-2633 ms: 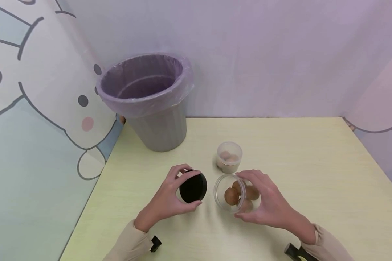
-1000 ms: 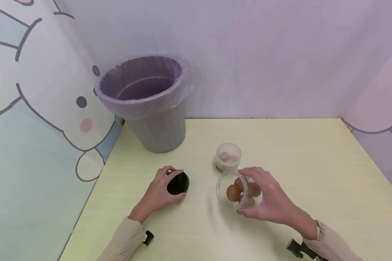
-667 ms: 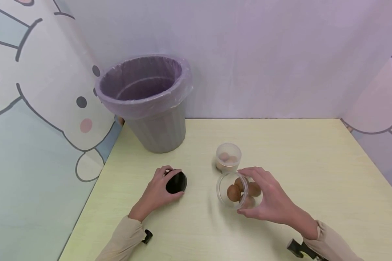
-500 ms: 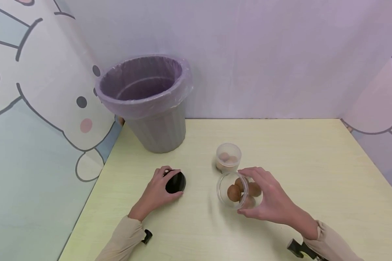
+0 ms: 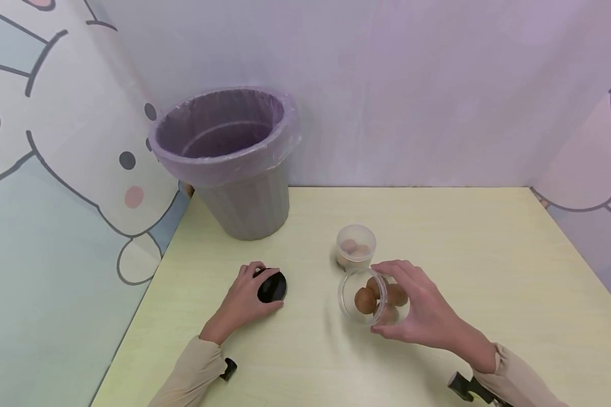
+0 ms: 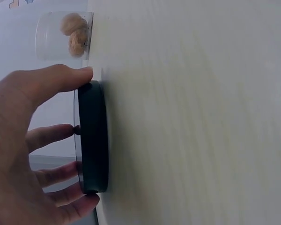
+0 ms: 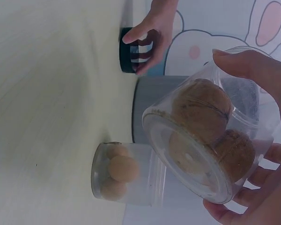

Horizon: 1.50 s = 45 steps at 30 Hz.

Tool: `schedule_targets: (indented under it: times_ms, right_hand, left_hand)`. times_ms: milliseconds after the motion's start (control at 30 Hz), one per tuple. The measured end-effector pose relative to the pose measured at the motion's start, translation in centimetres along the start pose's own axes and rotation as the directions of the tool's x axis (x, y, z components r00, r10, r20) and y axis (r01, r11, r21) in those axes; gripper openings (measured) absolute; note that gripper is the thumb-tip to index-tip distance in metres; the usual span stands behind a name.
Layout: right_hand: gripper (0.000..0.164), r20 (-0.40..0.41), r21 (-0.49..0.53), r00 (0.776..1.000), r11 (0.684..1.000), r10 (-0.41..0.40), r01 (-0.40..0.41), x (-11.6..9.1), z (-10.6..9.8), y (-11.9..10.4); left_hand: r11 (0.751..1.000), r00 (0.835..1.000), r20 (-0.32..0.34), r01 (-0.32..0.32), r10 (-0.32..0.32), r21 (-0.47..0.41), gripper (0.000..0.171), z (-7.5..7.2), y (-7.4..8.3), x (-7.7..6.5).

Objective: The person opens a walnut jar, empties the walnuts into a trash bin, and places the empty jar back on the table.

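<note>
In the head view my left hand (image 5: 243, 299) holds a round black lid (image 5: 272, 288) by its edge. Seen from the left wrist, the lid (image 6: 93, 138) lies flat, close against the tabletop, thumb on one side of its rim and fingertips on the other. My right hand (image 5: 424, 310) grips a clear plastic jar (image 5: 344, 302) around its side. The jar is tilted above the table, its uncovered mouth facing left. Inside it are several walnuts (image 7: 203, 110). Just behind it a second clear jar (image 5: 356, 233) stands upright, with several round brown nuts (image 7: 123, 168) at the bottom.
A grey bin (image 5: 244, 209) lined with a purple-tinted bag stands at the back left of the pale wooden table (image 5: 463, 237). A plain wall closes the back, and cartoon-printed panels (image 5: 81, 152) flank the sides. A dark camera mount sits at each wrist.
My left hand has moved left, away from the held jar, and lowered the lid from a tilted pose to lie flat. My right hand and its jar have barely shifted.
</note>
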State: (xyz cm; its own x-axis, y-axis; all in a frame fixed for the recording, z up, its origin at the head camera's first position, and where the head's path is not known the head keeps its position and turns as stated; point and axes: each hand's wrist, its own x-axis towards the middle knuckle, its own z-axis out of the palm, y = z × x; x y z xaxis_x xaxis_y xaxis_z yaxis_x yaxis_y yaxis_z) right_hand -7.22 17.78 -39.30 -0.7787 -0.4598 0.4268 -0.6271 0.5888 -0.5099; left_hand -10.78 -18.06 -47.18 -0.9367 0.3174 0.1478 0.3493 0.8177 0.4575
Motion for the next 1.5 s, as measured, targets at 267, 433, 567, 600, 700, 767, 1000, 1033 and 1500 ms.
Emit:
schedule_targets:
  times_ms: [267,433,567,600,700,767,1000,1033,1500]
  right_hand:
    - [0.093,-0.005,-0.015,1.0,1.0,0.007,-0.007,0.2,-0.3,-0.1]
    - [0.093,-0.006,-0.015,1.0,1.0,-0.004,0.004,0.4,-0.6,-0.1]
    - [0.093,-0.011,-0.009,1.0,1.0,-0.013,0.013,0.8,-1.0,0.0]
    - [0.093,-0.012,-0.009,1.0,1.0,-0.015,0.015,0.9,-1.1,0.1]
    - [0.092,-0.015,-0.013,1.0,1.0,-0.017,0.017,1.1,-1.4,0.1]
    - [0.093,-0.014,-0.019,1.0,1.0,-0.019,0.019,1.3,-1.6,0.1]
    - [0.093,-0.026,-0.033,0.999,0.999,-0.026,0.025,2.1,-2.3,0.2]
    - [0.093,-0.028,-0.036,0.999,0.999,-0.029,0.028,2.2,-2.3,0.3]
    - [0.095,-0.066,-0.029,0.997,0.999,-0.045,0.043,3.5,-3.7,0.6]
  left_hand:
    - [0.999,0.997,0.075,0.02,-0.022,0.031,0.065,-0.5,-0.2,0.1]
    - [1.0,0.997,0.074,0.029,-0.029,0.012,0.067,-0.9,-0.6,0.1]
    - [0.998,0.999,0.017,0.047,-0.046,-0.052,0.063,-1.4,-0.7,0.2]
    - [0.996,0.999,-0.004,0.048,-0.049,-0.074,0.061,-1.6,-0.7,0.2]
    - [0.992,0.997,-0.061,0.046,-0.054,-0.121,0.055,-2.3,-0.8,0.4]
    - [0.987,0.994,-0.091,0.051,-0.066,-0.151,0.051,-2.7,-0.8,0.5]
    - [0.969,0.972,-0.209,0.052,-0.104,-0.241,0.041,-4.1,-1.2,0.9]
    - [0.967,0.967,-0.23,0.046,-0.105,-0.25,0.04,-4.3,-1.3,0.9]
    - [0.959,0.869,-0.492,-0.094,-0.052,-0.267,0.036,-7.0,-1.6,1.3]
